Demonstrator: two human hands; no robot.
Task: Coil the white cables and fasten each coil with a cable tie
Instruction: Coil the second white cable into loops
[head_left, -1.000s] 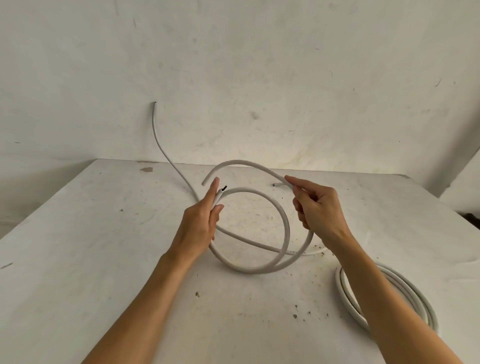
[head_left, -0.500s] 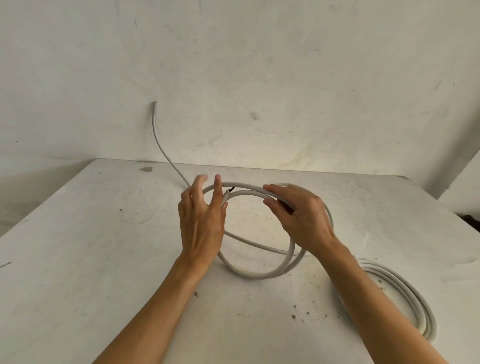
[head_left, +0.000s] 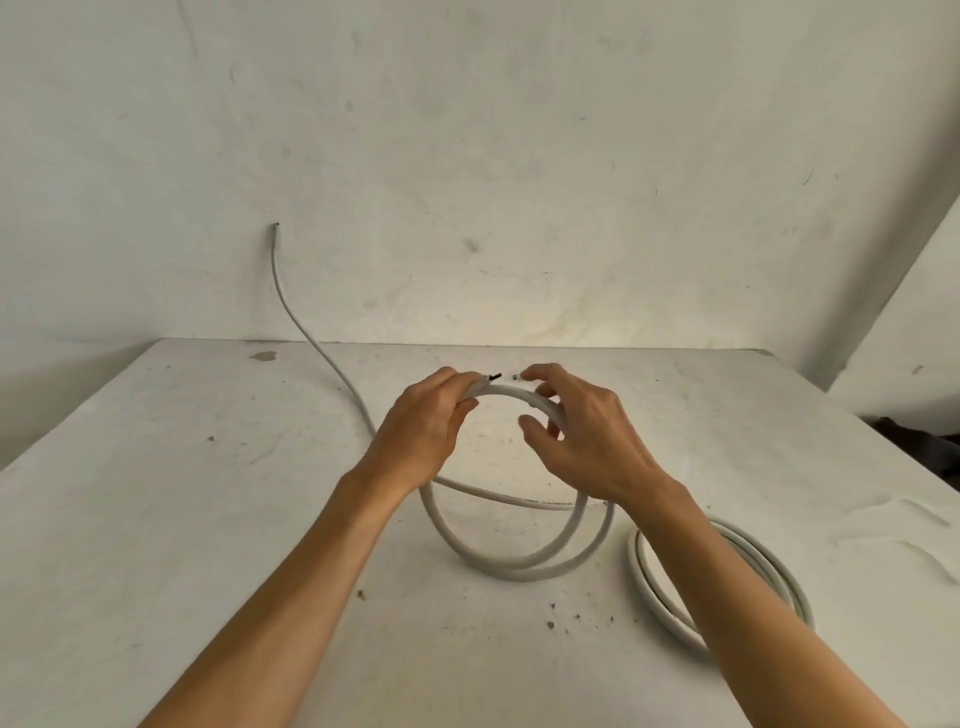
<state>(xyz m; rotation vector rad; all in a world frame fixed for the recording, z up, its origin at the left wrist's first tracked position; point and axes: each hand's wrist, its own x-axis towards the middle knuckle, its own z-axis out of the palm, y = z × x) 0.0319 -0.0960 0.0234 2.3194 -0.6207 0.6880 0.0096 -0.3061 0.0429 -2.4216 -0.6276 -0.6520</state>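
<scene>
Gripping the cable loop's top beside its cut end, the left hand faces the right hand, whose fingers curl over the same loop. Below both it touches the table, and a coil lies right.

White cable stands looped upright (two turns); second coil lies flat.

Scuffed white table. A flat coil lies at near right. Loops of white cable touch down mid-table, its tail running far-left. Dark specks in front, brown stain far-left.
</scene>
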